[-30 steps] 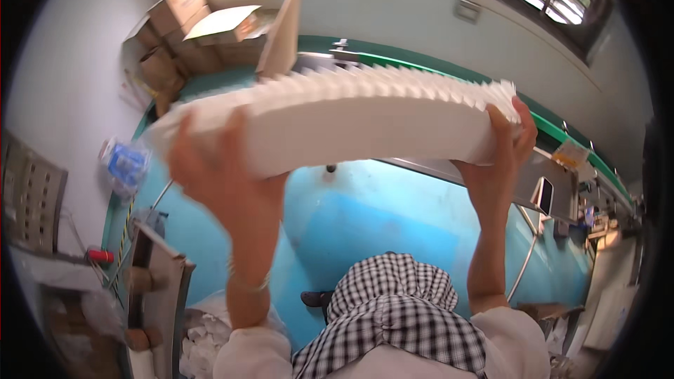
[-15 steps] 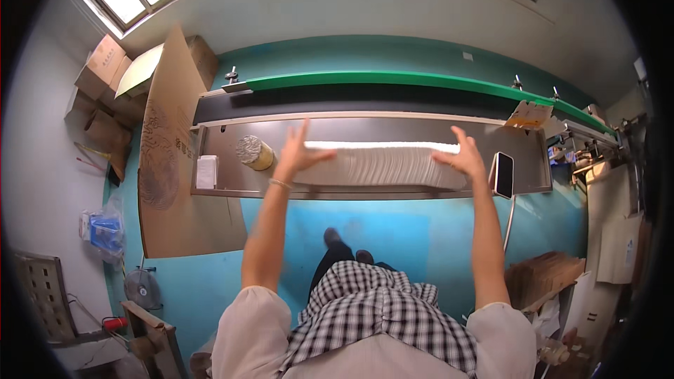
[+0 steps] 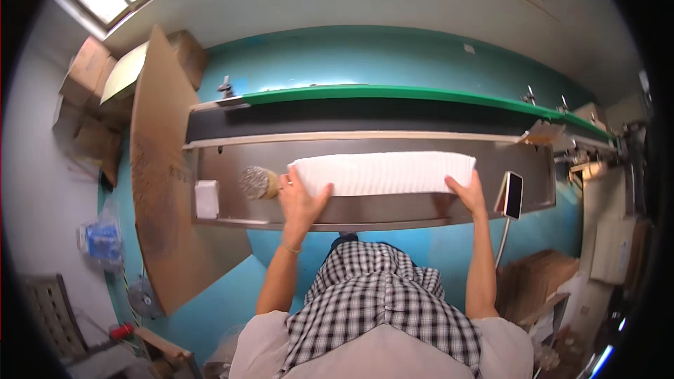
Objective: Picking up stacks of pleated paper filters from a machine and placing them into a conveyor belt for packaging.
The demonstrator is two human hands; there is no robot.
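Note:
A long white stack of thin, ridged sheets (image 3: 382, 174) lies lengthwise over the metal worktop (image 3: 379, 212), and I hold it between both hands. My left hand (image 3: 302, 203) is closed round its left end, thumb along the near side and fingers at the end face. At the opposite end my right hand (image 3: 469, 193) grips it, thumb on the near side and fingers at the far corner. Whether the stack rests on the metal or hangs just above it, I cannot tell. Close by my left fingers stands a yellowish round container (image 3: 257, 182) with a crinkled silvery top.
A small white pack (image 3: 207, 199) lies at the worktop's left end. A phone on a stand (image 3: 513, 196) is right of my right hand. Behind the worktop runs a black belt (image 3: 351, 121) under a green rail (image 3: 386, 92). A large cardboard sheet (image 3: 165, 189) leans at the left.
My spread hands have closed onto the stack's two ends. The stack now sits farther from the worktop's front edge, and its near side looks straighter.

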